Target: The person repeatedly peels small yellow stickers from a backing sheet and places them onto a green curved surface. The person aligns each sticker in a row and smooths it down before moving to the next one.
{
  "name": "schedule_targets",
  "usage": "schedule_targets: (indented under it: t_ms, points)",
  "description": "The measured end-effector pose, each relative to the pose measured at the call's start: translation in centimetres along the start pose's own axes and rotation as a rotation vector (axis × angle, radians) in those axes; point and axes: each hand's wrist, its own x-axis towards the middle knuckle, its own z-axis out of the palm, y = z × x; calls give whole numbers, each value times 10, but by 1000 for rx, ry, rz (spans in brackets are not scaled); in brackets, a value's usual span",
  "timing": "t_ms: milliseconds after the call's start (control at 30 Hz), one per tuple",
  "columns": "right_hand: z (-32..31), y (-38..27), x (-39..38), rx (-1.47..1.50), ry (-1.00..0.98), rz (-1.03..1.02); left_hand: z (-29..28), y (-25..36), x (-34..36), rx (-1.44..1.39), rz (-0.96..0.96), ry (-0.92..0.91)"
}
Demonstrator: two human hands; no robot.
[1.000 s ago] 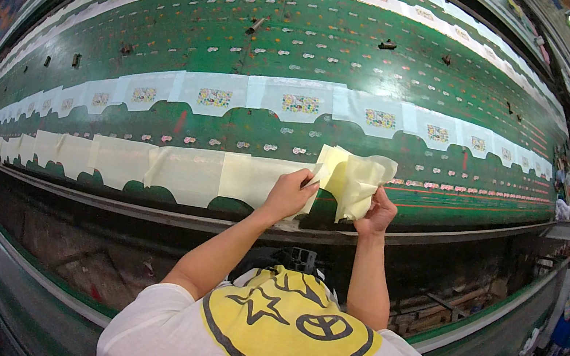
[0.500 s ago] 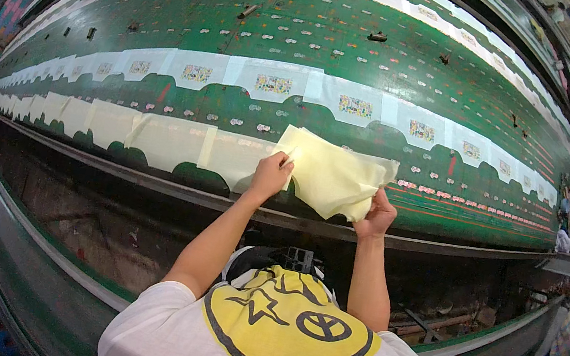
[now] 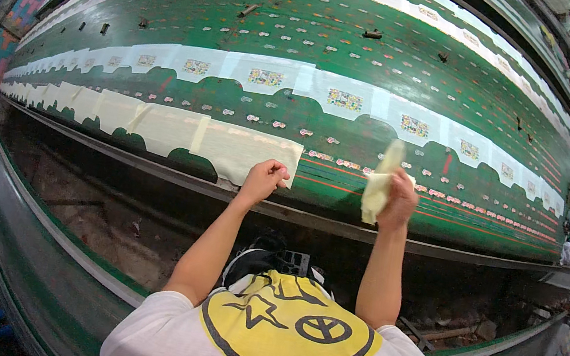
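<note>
My right hand (image 3: 397, 198) is closed around a bunched pale yellow fabric piece (image 3: 375, 197), held over the long green table (image 3: 342, 190); part of hand and cloth is smeared by motion. My left hand (image 3: 266, 181) has its fingers curled and pressed together at the right end of the nearest row. Whether anything is pinched in them is hidden. Just beside and behind it lies the last flat pale yellow fabric piece (image 3: 248, 152) of that row, its front edge near the table's edge.
Farther back runs a row of pale blue fabric pieces (image 3: 345, 98) with colourful printed panels. Small dark blocks (image 3: 372, 35) stand on the green surface. A metal rail (image 3: 450, 253) borders the near edge. Behind me is another green table (image 3: 61, 248).
The pale yellow piece, earlier stretched between both hands, is now bunched in my right hand alone, slightly farther right. My left hand has let go of it and moved slightly left.
</note>
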Motion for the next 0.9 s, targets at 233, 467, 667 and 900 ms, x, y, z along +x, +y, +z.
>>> schedule_targets:
  t_ms: [233,467,667,900]
  points:
    - [30,124,21,-955,-301,60,-8,6,-3,7,-12,35]
    - [18,106,23,-867,-134,66,-17,13,10,-38,6,60]
    - [11,87,14,-875,-117,14,-5,33,20,-139,22,-90]
    - [12,78,-10,-913,-81,-175,58,67,28,-38,158,-391]
